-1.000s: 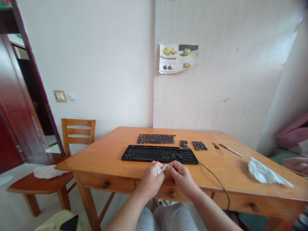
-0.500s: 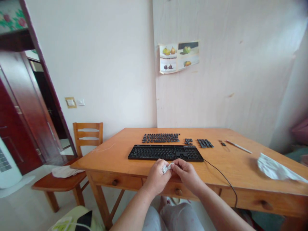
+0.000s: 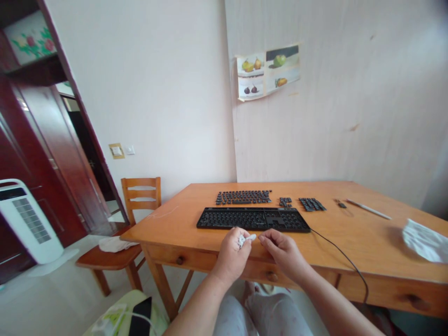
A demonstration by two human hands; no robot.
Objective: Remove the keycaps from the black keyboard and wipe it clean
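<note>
My left hand is closed around a crumpled white cloth or tissue, and a twisted tip of it sticks out to the right. Just right of that tip, my right hand has its thumb and forefinger pinched together; whether something small is between them cannot be made out. Both hands are above the table's front edge. Right behind them lies a black keyboard with its keycaps off. Loose black keycaps are laid out in rows behind it, with a small group and a number-pad block to the right.
A small wire tool and a thin stick like a pencil lie at the table's right. Nearer is a white cloth. The keyboard's cable runs over the front edge. A wooden chair stands on the left.
My right fingers have come away from the white cloth or tissue, leaving a small gap to its tip. The view has turned left, so everything appears further right.
</note>
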